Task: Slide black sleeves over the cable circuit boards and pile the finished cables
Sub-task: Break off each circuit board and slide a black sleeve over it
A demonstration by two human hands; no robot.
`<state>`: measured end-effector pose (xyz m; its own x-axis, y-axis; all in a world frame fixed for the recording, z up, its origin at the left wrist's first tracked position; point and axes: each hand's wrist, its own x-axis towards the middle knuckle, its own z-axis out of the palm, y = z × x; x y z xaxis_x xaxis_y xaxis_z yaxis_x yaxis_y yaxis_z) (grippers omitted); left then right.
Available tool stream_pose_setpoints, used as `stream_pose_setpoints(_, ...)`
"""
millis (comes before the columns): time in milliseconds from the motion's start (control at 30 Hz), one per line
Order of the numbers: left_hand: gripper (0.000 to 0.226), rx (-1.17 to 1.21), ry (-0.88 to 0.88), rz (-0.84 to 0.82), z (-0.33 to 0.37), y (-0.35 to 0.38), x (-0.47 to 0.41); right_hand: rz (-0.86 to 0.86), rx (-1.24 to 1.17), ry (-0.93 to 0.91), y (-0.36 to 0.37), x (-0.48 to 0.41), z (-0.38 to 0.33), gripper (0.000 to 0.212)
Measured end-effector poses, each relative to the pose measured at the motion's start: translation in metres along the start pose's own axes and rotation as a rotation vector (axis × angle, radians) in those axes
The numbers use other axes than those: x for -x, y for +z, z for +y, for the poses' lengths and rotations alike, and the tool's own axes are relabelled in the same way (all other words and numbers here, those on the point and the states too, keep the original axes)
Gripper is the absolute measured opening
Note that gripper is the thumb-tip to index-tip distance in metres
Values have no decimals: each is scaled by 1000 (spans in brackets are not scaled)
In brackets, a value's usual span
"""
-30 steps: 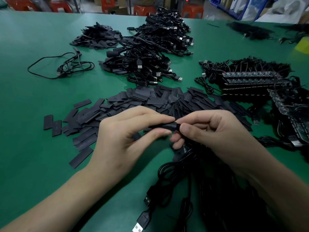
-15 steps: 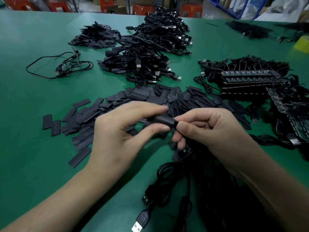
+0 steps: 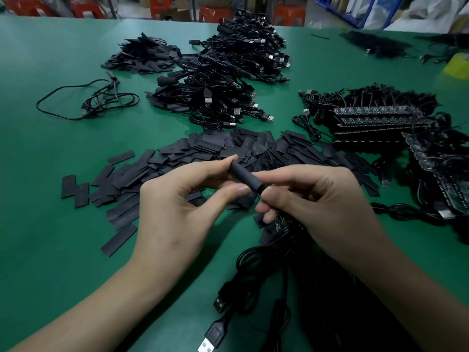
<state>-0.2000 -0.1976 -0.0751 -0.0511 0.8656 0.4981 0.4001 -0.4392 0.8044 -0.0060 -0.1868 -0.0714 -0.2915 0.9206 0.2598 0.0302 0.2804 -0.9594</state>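
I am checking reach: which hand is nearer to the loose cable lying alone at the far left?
Left. The left hand is toward the camera and right of the loose cable; the right hand is farther right.

From here I see a green table (image 3: 50, 174) running out on every side of the left hand (image 3: 175, 212). Far beyond that hand, past the table's far edge, stand red stools (image 3: 215, 15). Well beyond the right hand (image 3: 327, 207), at the table's right edge, lies a yellow thing (image 3: 458, 66), too blurred for me to name. Behind it are blue shelves (image 3: 375, 8) and white bags (image 3: 426, 11).
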Motion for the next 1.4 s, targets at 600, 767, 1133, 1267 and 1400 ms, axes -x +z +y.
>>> stream_pose_setpoints(600, 29, 631, -436, -40, -5, 4, -3, 181, 786, -453, 2, 6, -10, 11)
stream_pose_setpoints(767, 28, 793, -503, -100, -6, 6, -6, 166, 735, -419, 0, 6, -11, 13)
stream_pose_setpoints(1133, 19, 624, -395, 14, 2, 8, 2, 152, 511, -241, 2, 3, -7, 17)
stream_pose_setpoints(1267, 24, 527, -333, 16, 5, 9, 4, 132, 349, -156, 2, 2, -4, 16)
stream_pose_setpoints(1400, 31, 469, -284, -28, 7, 9, 4, 95, 292, -114, 2, 2, -2, 15)
